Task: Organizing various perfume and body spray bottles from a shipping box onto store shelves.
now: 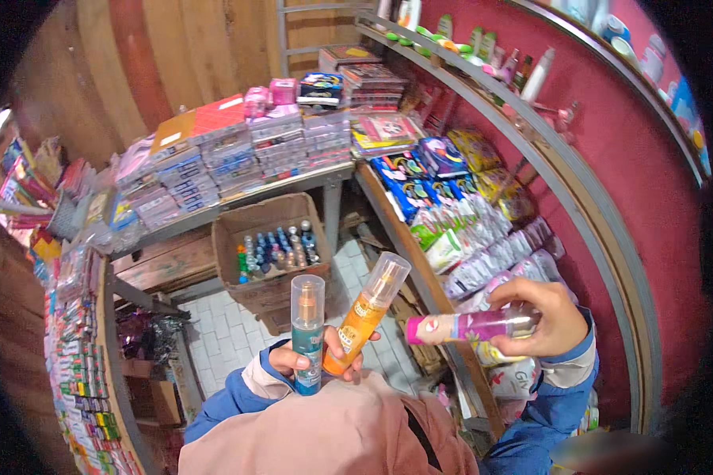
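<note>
My left hand (pixel 324 356) grips two clear-capped spray bottles side by side near my chest. One is a teal spray bottle (pixel 308 341), nearly upright; the other, an orange spray bottle (pixel 358 323), leans to the right. In my right hand (pixel 538 317) is a pink and purple bottle (pixel 466 326), held nearly level by its clear-capped end, its pink end pointing left. That hand is over the packets on the right-hand shelf. Beyond the left hand, on the floor side, a cardboard box (pixel 273 282) holds several small bottles standing in rows.
Stacked boxed goods (pixel 232 160) line the back shelf. Blue packets (pixel 404 181) and white packets (pixel 445 249) cover the right shelf, below a curved-looking upper rail (pixel 570 172) with bottles. Small packets (pixel 83 356) fill the left shelf. A metal ladder (pixel 312 50) stands behind.
</note>
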The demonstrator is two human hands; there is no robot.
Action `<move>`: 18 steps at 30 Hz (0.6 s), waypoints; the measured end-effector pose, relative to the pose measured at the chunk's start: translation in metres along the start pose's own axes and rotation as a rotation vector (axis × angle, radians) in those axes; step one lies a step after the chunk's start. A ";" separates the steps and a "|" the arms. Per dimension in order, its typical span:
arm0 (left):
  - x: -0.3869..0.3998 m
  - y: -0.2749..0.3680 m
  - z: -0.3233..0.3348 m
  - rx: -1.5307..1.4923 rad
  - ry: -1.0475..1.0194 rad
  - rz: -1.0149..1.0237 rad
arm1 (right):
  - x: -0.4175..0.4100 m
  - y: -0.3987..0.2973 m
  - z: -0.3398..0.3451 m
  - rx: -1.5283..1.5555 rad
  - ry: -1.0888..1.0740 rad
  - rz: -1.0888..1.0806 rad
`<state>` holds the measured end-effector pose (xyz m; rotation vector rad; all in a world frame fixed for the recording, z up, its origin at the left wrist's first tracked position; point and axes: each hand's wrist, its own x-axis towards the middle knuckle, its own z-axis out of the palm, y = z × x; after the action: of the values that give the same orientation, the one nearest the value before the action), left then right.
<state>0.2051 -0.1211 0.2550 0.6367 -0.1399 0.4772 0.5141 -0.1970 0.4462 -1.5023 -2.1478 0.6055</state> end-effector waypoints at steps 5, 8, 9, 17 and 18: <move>-0.056 0.040 -0.008 0.056 0.098 0.105 | 0.078 -0.022 0.044 0.169 -0.180 -0.114; -0.095 0.076 -0.020 0.070 0.178 0.143 | 0.134 -0.036 0.078 0.178 -0.282 -0.162; -0.107 0.090 -0.026 0.080 0.193 0.152 | 0.154 -0.041 0.091 0.180 -0.290 -0.178; -0.184 0.176 -0.063 0.167 0.407 0.234 | 0.283 -0.043 0.193 0.289 -0.351 -0.206; -0.188 0.185 -0.066 0.183 0.389 0.255 | 0.294 -0.036 0.207 0.336 -0.301 -0.205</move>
<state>-0.0486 -0.0243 0.2514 0.6967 0.1960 0.8573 0.2755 0.0495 0.3334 -1.0511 -2.2384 1.1107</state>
